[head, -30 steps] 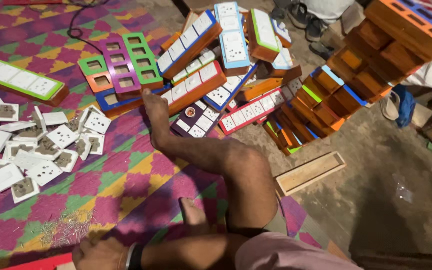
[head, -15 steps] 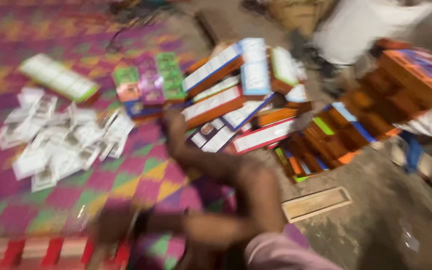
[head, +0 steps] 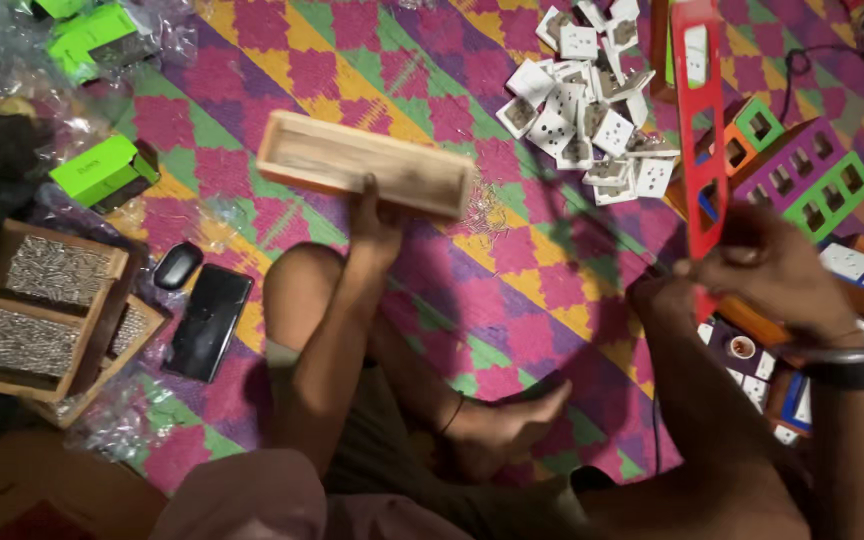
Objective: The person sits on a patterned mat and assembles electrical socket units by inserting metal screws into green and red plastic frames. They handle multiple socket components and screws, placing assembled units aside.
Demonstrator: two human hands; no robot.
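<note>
I sit cross-legged on a patterned mat. My left hand (head: 376,215) grips the near edge of a long, shallow wooden box (head: 364,162) and holds it above the mat. My right hand (head: 764,270) is closed around the lower end of a red plastic switch-board plate (head: 700,130) with rectangular cut-outs, held upright. A metal bangle and a dark band sit on that wrist. A heap of white switch and socket modules (head: 592,110) lies on the mat just beyond the two hands.
Wooden trays of metal screws (head: 42,310) stand at the left. A black phone (head: 208,320) and a dark mouse (head: 178,265) lie beside them. Green cartons (head: 104,170) and clear wrappers are at top left. Coloured plates (head: 802,175) sit at right.
The view has swung away from the stacked boards to the mat in front of me. Now my left hand holds a wooden box and my right a red plate; earlier neither was held.
</note>
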